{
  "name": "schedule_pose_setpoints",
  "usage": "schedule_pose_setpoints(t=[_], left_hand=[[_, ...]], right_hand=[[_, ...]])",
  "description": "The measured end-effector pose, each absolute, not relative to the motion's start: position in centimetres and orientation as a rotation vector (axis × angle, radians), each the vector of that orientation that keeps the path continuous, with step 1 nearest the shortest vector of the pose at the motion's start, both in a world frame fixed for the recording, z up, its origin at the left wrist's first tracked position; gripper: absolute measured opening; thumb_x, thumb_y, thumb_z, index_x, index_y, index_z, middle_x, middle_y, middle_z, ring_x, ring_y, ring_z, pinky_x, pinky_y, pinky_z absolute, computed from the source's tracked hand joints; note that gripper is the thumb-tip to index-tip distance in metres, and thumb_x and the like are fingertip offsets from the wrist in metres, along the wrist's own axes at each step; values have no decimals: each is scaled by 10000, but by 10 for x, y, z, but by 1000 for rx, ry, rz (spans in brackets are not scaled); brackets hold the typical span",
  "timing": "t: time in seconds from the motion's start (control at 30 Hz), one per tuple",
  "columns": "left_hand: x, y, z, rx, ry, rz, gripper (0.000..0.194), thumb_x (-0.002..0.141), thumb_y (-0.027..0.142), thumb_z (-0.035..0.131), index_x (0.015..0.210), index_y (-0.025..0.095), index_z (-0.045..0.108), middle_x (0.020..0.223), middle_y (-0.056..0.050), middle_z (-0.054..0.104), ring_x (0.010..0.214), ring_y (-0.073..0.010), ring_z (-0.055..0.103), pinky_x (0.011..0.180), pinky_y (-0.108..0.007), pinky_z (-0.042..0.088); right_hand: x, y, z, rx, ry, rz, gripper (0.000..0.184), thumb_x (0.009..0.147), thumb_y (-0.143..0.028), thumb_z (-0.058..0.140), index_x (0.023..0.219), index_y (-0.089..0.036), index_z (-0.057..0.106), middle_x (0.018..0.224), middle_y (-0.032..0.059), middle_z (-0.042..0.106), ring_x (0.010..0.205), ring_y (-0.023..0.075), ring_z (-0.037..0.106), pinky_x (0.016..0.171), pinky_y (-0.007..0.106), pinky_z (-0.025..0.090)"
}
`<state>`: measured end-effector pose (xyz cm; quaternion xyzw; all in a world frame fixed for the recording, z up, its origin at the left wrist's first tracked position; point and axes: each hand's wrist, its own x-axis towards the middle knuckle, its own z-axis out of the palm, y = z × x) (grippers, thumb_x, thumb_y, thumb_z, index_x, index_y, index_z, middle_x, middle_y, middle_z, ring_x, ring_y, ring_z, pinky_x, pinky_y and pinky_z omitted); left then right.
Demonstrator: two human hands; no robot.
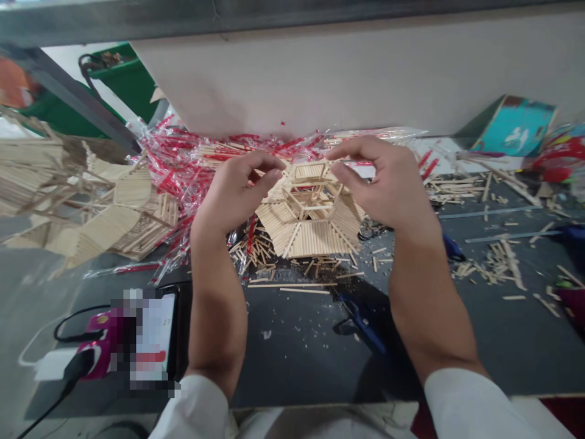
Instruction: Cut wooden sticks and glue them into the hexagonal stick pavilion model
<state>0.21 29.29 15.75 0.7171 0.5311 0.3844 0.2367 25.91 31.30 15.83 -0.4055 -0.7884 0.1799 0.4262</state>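
A small roof-like model of pale wooden sticks [320, 236] stands in front of me, with slatted sloping panels around an open frame. My left hand [240, 192] is at its upper left, thumb and forefinger curled close together at the edge. At the upper right, my right hand [384, 183] has its thumb and forefinger pinched in at the model. Between the two hands lies a short slatted panel [308, 172] at the model's top. The exact contact of the fingertips is hard to see. Loose sticks [292, 285] lie just in front of the model.
Red-and-clear plastic wrappers [183, 152] heap behind and left. More stick models [91, 213] stand at left. A blue-handled tool [365, 326], a pink power strip [98, 341] and a phone-like device [155, 335] lie nearer. Stick scraps [493, 262] and a turquoise box [514, 128] are at right.
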Motion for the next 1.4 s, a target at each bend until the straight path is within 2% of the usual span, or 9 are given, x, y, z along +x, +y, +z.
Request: schedule_pose_setpoints(t=[0.17, 0.3, 0.47, 0.67, 0.97, 1.1, 1.23, 1.4], left_hand=[[15, 290, 164, 2250, 1359, 1174, 151, 1031, 288, 637, 980, 235, 769, 960, -10, 749, 924, -157, 668, 852, -335, 530], [34, 288, 161, 2350, 1392, 1197, 94, 1013, 292, 690, 1017, 242, 770, 1065, -31, 732, 990, -192, 678, 851, -358, 542], [57, 284, 156, 2442, 1535, 1048, 103, 1004, 292, 681, 1012, 246, 772, 1121, -47, 734, 1036, -241, 701, 903, -394, 558], [58, 287, 153, 2453, 1543, 986, 118, 989, 297, 704, 974, 231, 801, 1136, -44, 747, 1041, -224, 705, 955, -379, 538], [56, 293, 148, 2401, 1477, 1008, 137, 990, 262, 679, 983, 224, 810, 1089, -41, 762, 1045, -211, 697, 978, -364, 521], [57, 293, 148, 2394, 1485, 1006, 131, 989, 268, 678, 965, 229, 801, 1083, -39, 755, 1041, -212, 692, 971, -367, 518], [57, 292, 149, 2386, 1495, 1011, 134, 992, 280, 674, 946, 227, 787, 1075, -41, 754, 1039, -217, 692, 982, -377, 521], [56, 293, 148, 2390, 1471, 1019, 144, 1002, 279, 650, 954, 221, 772, 1108, -48, 753, 1077, -224, 691, 1004, -385, 524]], right_hand=[[290, 325, 152, -1046, -1849, 566, 257, 952, -331, 712, 1191, -242, 739, 1075, 63, 790, 944, 239, 749, 906, 432, 614], [295, 325, 155, -1165, -1919, 708, 208, 928, -326, 729, 1090, -201, 765, 1008, 77, 788, 884, 224, 723, 841, 402, 596], [289, 323, 157, -1206, -1972, 798, 156, 920, -287, 706, 1031, -212, 784, 930, 66, 783, 835, 225, 715, 830, 416, 590], [289, 324, 154, -1195, -1953, 838, 145, 910, -289, 727, 1016, -218, 796, 960, 73, 778, 898, 248, 718, 837, 421, 577], [281, 322, 156, -1213, -1893, 891, 136, 865, -318, 786, 929, -199, 785, 887, 67, 770, 830, 222, 701, 793, 398, 576], [278, 322, 156, -1237, -1820, 942, 84, 840, -267, 795, 871, -193, 770, 839, 62, 756, 784, 210, 699, 759, 393, 572], [280, 323, 157, -1285, -1787, 969, 62, 829, -230, 789, 877, -194, 770, 841, 63, 760, 803, 213, 705, 761, 389, 583], [288, 325, 157, -1271, -1805, 987, 92, 839, -271, 799, 901, -206, 782, 886, 73, 773, 829, 225, 717, 790, 413, 602]])
